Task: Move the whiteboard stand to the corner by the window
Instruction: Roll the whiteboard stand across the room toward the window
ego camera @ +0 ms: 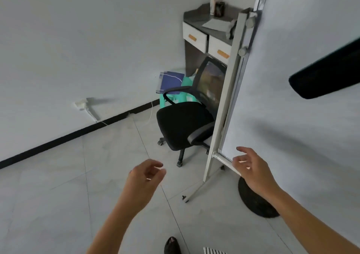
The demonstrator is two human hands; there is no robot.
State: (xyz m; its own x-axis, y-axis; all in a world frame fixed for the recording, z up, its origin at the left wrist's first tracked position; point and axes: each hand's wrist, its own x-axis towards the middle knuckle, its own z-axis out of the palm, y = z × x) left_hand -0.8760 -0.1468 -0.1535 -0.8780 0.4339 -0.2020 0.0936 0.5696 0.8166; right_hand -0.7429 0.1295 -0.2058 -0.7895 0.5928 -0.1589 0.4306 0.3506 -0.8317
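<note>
The whiteboard stand (pixel 224 105) fills the right side: a tall grey metal upright with two knobs, a large white board panel (pixel 292 98), a horizontal bar at the board's bottom and a wheeled foot (pixel 196 191) on the floor. My right hand (pixel 251 168) hovers over the bottom bar, fingers spread, close to it or just touching it. My left hand (pixel 146 177) floats over the floor left of the stand, fingers loosely curled and holding nothing.
A black office chair (pixel 183 125) stands right behind the upright. Behind it are a grey corner desk (pixel 196 33) with drawers, a green stool and a blue bag. A round black base (pixel 253 201) lies on the tiles. A dark object (pixel 327 72) juts in at right.
</note>
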